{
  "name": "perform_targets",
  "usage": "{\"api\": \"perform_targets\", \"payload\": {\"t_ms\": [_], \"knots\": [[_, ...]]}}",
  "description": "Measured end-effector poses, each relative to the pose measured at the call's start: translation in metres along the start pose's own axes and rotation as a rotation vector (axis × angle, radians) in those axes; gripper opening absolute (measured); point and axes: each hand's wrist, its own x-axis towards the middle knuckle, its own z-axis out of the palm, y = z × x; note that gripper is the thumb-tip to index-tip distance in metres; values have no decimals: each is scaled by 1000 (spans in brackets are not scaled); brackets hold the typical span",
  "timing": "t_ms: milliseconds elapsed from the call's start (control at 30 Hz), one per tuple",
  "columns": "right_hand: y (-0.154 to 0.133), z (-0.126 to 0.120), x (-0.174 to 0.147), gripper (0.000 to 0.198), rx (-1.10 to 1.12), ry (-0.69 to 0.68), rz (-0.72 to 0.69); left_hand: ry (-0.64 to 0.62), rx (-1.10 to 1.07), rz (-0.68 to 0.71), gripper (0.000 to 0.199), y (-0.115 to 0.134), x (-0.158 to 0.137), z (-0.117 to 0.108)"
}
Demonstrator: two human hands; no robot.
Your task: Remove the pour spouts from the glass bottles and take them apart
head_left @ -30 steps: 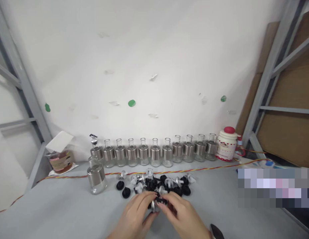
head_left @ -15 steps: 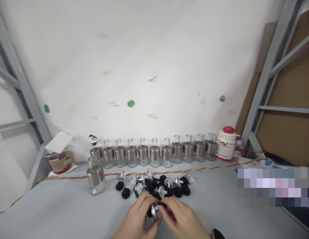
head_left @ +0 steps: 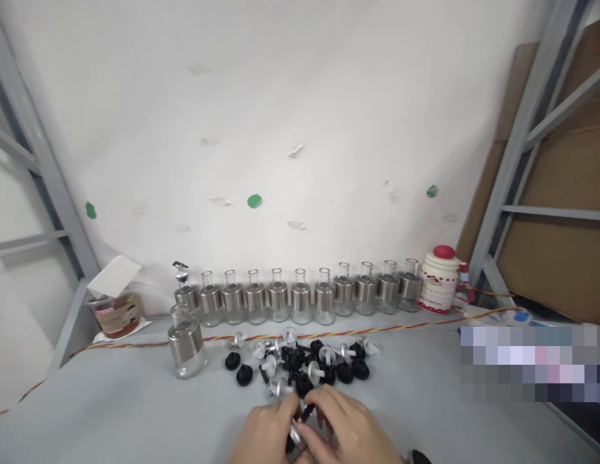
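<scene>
Low in the middle, both hands meet around a bottle stopper [head_left: 296, 434] with a silver collar and black parts. My left hand [head_left: 263, 433] grips its body from the left, fingers bent round it. My right hand [head_left: 350, 425] pinches a small black piece [head_left: 307, 412] at its top; whether that piece is joined to the stopper, I cannot tell. Just beyond the fingers lies a pile of loose parts: black caps [head_left: 345, 372], silver discs with white stems [head_left: 315, 373] and small black levers. A glass bottle [head_left: 186, 345] with a metal sleeve stands to the left.
Along the wall runs a row of open sleeved glass bottles [head_left: 301, 296]; the leftmost bottle [head_left: 186, 298] carries a black-and-silver stopper. A twisted red-yellow wire [head_left: 149, 345] crosses the table. A cream jar [head_left: 439, 283] stands right, a plastic tub [head_left: 116, 316] left, between metal frame posts.
Both hands have drawn slightly down toward me with the stopper, which is now more tilted. More of the pile's near edge shows. The bottles have not moved.
</scene>
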Motion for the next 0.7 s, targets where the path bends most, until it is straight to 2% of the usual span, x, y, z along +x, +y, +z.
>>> {"api": "perform_targets", "payload": {"t_ms": [267, 500, 700], "knots": [[1, -1, 1, 14, -91, -82, 34, 108, 210, 1, 19, -1, 0, 6], [1, 1, 1, 16, -142, -83, 26, 394, 352, 227, 12, -7, 0, 18], [2, 4, 1, 41, -245, 4, -106, 477, 282, 439, 15, -1, 0, 10]]}}
